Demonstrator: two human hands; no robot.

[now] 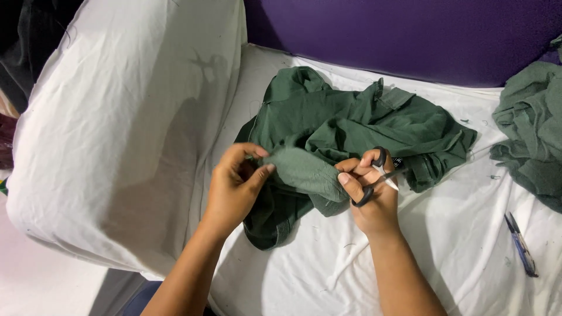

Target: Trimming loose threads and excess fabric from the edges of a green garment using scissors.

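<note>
Left hand (234, 184) pinches a fold of the green garment (351, 126) between thumb and fingertips, grip narrow and closed on the cloth, holding the fold up off the bed sheet (456, 234). Right hand (372, 196) has thumb and fingers through the black handles of a pair of scissors (374, 175), grip closed on them; its fingertips also touch the right end of the same fold. Scissor blades mostly hidden behind the hand and cloth, cannot tell if they are open or shut.

Key relation: the raised fold (304, 169) runs left to right between the two hands, long axis roughly level, left hand at its left end, right hand at its right end. The scissors sit just right of the fold, pointing up and right, away from the left hand. Right hand is nearer the bulk of the garment, which lies bunched on the far side of both hands, spreading right toward the purple wall (410, 35).

Rest: white pillow (117, 117) at left, well apart from the cloth. Second heap of green cloth (533, 129) at far right edge. Blue pen (520, 243) on the sheet at near right, apart from both hands. Loose thread bits scattered on the sheet
</note>
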